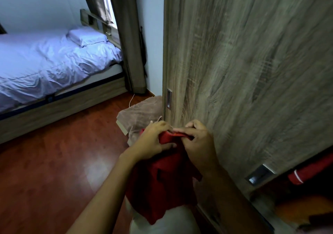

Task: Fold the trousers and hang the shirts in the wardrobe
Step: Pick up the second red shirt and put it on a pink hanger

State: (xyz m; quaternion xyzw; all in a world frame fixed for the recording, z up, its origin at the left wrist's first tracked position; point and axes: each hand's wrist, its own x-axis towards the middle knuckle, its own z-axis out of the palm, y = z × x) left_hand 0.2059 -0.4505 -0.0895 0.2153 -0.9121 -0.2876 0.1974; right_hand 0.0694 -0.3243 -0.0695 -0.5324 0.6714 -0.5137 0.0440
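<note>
- A bed (45,62) with rumpled pale sheets and a pillow (86,37) near its head fills the left side of the room, standing on a reddish wooden floor (54,161).
- A grey-brown curtain (129,44) hangs to the floor in the corner past the foot of the bed.
- A brownish cloth (142,111) lies crumpled on the floor against the left edge of the wardrobe door, with a thin white cable (131,99) trailing beside it.
- The left hand (153,140) grips the bunched top of a red garment (162,185), fingers curled round the fabric.
- The garment hangs from both hands in front of the door's lower left edge; whether it is a shirt or trousers cannot be told.
- The right hand (196,143) pinches the same top edge between thumb and bent fingers, just beside the left hand.
- The wood-grain wardrobe door (252,71) rises behind the hands, with one recessed handle (169,99) on its left edge and a second handle (259,174) on its lower right edge.
- Past that edge, in the open wardrobe, a red cloth with a white stripe (306,169) shows above something orange (292,208).
</note>
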